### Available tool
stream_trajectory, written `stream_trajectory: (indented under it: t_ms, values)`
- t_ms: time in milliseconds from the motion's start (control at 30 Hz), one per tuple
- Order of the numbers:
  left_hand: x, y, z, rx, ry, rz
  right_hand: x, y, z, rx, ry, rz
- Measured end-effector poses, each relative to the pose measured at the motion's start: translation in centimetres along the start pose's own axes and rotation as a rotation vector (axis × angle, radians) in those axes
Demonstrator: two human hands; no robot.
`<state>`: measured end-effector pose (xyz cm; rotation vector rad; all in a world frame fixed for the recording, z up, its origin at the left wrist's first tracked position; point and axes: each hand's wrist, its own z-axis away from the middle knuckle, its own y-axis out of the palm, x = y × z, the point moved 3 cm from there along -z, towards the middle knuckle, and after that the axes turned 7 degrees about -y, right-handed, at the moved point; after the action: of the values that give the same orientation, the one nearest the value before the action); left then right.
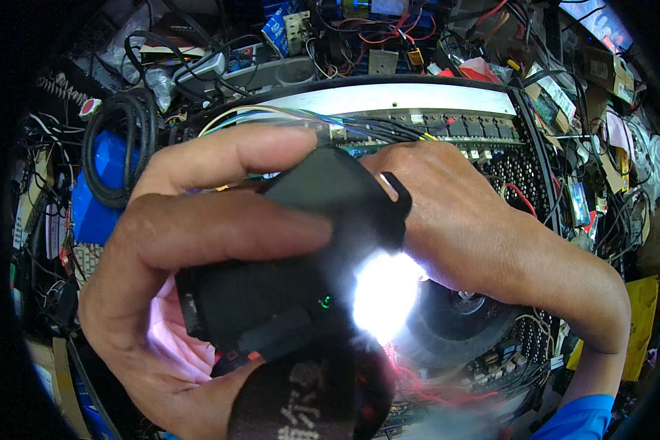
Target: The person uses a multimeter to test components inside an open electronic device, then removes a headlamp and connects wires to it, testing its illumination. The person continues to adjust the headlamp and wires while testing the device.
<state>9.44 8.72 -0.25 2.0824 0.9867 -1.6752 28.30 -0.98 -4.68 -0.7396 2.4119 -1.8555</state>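
In my left hand [154, 249] is a black lamp [235, 293] on a dark strap [286, 396], its white light glaring just right of centre and a small green light on its body. My fingers curl round it, close to the camera. Behind it, my right hand [433, 213] reaches into an open metal chassis [447, 100] with a circuit board of upright components [477, 128], bundles of wires and a large round black transformer [462, 330]; its fingers are hidden behind the lamp and my left hand.
Tangled cables, small boxes [601, 73] and plastic bags surround the chassis. A coiled black cable [114, 125] lies over a blue object [92, 213] at the left. A yellow envelope [638, 323] is at the right, a lit screen [594, 22] at the top right.
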Motion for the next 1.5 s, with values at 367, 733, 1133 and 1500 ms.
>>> stream_trajectory:
  t_ms: [367, 733, 1133, 1500]
  values:
    - [-0.1, -0.8, -0.2, 0.082, 0.05, 0.004, -0.7, -0.1, 0.0, -0.018, -0.012, -0.062]
    - [-0.1, -0.4, -0.2, 0.183, 0.154, -0.044, -0.5, -0.3, 0.5, -0.113, -0.118, -0.089]
    - [0.2, -0.6, 0.4, 0.069, 0.075, 0.038, 0.2, -0.1, -0.5, -0.114, -0.048, -0.028]
    - [-1.1, 0.0, 0.1, 0.022, 0.11, -0.077, 1.6, -2.8, -2.3, 0.216, 0.208, -0.207]
